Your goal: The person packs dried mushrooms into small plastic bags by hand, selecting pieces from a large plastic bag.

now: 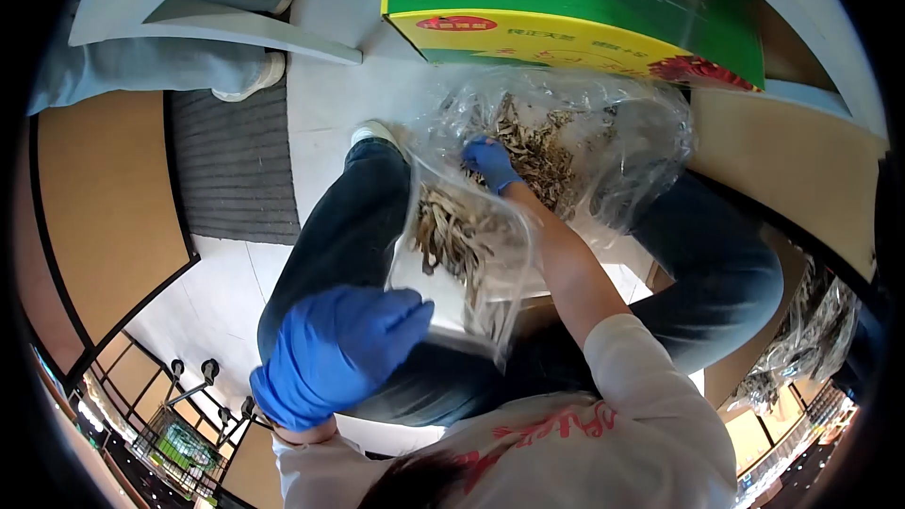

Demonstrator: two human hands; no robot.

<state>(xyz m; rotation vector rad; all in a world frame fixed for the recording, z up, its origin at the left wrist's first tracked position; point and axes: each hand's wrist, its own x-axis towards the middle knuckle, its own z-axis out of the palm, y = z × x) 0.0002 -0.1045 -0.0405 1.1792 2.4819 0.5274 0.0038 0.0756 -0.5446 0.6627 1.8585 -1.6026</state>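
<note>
My right hand [492, 165], in a blue glove, reaches into a large clear plastic bag [650, 146] spread open between my legs. Its fingers are curled into dried brown strips [537, 155] that look like dried mushrooms. Nearer to me is a smaller clear bag [514, 297], partly filled with longer dried strips [443, 231]. My left hand [344, 349], also gloved in blue, is raised close to the camera. Its fingers are bent together at the smaller bag's near left corner and cover that corner.
A green and yellow box [566, 5] stands beyond the large bag. Another person's legs [170, 71] show at upper left, beside a dark ribbed mat [236, 165]. A wheeled metal rack [179, 415] is at lower left. More clear bags [811, 330] lie at right.
</note>
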